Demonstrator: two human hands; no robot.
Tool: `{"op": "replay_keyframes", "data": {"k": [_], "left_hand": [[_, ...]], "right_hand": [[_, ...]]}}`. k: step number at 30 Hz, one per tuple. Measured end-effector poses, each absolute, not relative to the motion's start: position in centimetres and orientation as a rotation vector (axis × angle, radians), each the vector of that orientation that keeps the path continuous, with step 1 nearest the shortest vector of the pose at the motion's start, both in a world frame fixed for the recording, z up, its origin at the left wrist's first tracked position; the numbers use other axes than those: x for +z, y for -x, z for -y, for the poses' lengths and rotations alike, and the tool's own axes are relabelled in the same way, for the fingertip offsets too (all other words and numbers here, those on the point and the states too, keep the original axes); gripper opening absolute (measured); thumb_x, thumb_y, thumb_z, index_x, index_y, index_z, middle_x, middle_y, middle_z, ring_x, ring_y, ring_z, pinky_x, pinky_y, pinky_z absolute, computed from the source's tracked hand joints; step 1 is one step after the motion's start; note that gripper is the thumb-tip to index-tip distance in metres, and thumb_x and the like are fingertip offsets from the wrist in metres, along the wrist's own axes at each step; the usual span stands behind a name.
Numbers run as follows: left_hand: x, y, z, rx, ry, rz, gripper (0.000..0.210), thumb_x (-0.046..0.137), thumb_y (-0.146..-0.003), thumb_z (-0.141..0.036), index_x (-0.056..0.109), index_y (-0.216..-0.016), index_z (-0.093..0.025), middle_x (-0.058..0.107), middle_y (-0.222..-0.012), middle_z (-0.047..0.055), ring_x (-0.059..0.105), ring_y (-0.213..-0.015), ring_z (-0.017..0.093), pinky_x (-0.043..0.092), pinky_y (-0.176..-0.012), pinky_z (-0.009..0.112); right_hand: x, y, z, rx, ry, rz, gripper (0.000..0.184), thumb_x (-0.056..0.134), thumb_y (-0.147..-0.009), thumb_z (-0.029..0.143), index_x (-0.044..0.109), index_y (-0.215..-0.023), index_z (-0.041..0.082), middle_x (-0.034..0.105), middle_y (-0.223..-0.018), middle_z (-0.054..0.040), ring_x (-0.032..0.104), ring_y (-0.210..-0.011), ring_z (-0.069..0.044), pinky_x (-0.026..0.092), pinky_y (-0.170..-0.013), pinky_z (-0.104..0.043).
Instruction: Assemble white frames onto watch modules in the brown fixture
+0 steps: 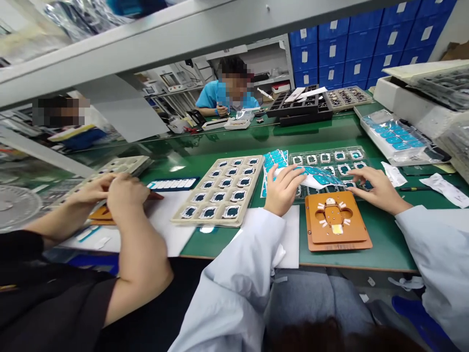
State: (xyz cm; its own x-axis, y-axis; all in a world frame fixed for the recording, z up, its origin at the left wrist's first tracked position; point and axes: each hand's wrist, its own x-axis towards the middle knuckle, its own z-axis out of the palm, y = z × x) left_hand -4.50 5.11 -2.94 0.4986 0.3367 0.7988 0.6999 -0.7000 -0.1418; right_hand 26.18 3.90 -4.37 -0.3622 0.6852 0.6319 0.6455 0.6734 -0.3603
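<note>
My left hand (284,189) is closed on a sheet of blue stickers (318,177), raised at a tilt over a clear tray. At the sheet's right end is my right hand (375,188); its thumb and index finger are curved with a gap between them. Whether its thumb touches the sheet I cannot tell. Below both hands lies an orange fixture plate (333,217), with a shaped recess and white pads around it. The clear tray (361,151) holds several small white-framed parts, some hidden by the sheet and my hands. Further sticker sheets (275,159) lie left of that tray.
Left of me, a beige tray (175,216) holds many white-framed parts. A co-worker's hands (126,193) work beside it. Another person (229,95) sits across the green bench (227,142). At right are a box of blue sheets (394,134) and crumpled white papers (445,189). A shelf beam (205,34) crosses above.
</note>
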Motion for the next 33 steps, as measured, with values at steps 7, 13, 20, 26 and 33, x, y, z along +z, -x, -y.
{"op": "replay_keyframes", "data": {"k": [7, 13, 20, 26, 33], "left_hand": [[-2.8, 4.1, -4.8, -1.096, 2.251, 0.757, 0.024, 0.045, -0.099, -0.012, 0.064, -0.108, -0.024, 0.075, -0.114, 0.003, 0.064, -0.121, 0.018, 0.031, -0.113, 0.043], [-2.4, 3.4, -4.7, -1.135, 2.142, 0.688, 0.022, 0.049, -0.097, -0.01, 0.063, -0.105, -0.024, 0.077, -0.109, 0.003, 0.067, -0.112, 0.019, 0.036, -0.104, 0.041], [-2.1, 3.0, -4.4, -1.137, 2.085, 0.636, 0.018, 0.054, -0.095, -0.01, 0.062, -0.103, -0.024, 0.078, -0.103, 0.001, 0.069, -0.103, 0.017, 0.036, -0.097, 0.038], [-2.5, 3.3, -4.5, -1.146, 2.091, 0.63, 0.021, 0.055, -0.094, -0.01, 0.065, -0.103, -0.026, 0.077, -0.104, 0.001, 0.065, -0.104, 0.016, 0.037, -0.097, 0.038], [-3.8, 4.1, -4.9, -1.102, 2.127, 0.715, 0.034, 0.056, -0.096, -0.017, 0.068, -0.114, -0.043, 0.072, -0.105, 0.0, 0.056, -0.102, 0.017, 0.034, -0.103, 0.038]], "right_hand": [[-2.8, -24.4, -2.8, -0.076, 0.693, 2.012, 0.016, 0.062, -0.094, 0.017, 0.065, -0.107, 0.026, 0.063, -0.098, -0.006, 0.06, -0.088, -0.022, 0.047, -0.075, -0.037], [-1.4, -22.6, -0.2, -0.179, 0.669, 2.211, 0.022, 0.056, -0.098, 0.018, 0.068, -0.113, 0.029, 0.064, -0.128, -0.0055, 0.05, -0.111, -0.03, 0.039, -0.089, -0.048], [-1.9, -22.5, -0.1, -0.176, 0.745, 2.273, 0.028, 0.045, -0.104, 0.023, 0.064, -0.125, 0.025, 0.066, -0.13, -0.0035, 0.045, -0.118, -0.032, 0.034, -0.094, -0.052], [-1.9, -22.6, -0.4, -0.159, 0.788, 2.209, 0.027, 0.048, -0.102, 0.02, 0.065, -0.124, 0.023, 0.07, -0.123, -0.0039, 0.05, -0.113, -0.031, 0.036, -0.092, -0.052], [-1.1, -23.1, -0.6, -0.022, 0.834, 1.931, 0.026, 0.055, -0.098, 0.02, 0.071, -0.115, 0.029, 0.073, -0.111, -0.0036, 0.058, -0.099, -0.026, 0.046, -0.086, -0.047]]}}
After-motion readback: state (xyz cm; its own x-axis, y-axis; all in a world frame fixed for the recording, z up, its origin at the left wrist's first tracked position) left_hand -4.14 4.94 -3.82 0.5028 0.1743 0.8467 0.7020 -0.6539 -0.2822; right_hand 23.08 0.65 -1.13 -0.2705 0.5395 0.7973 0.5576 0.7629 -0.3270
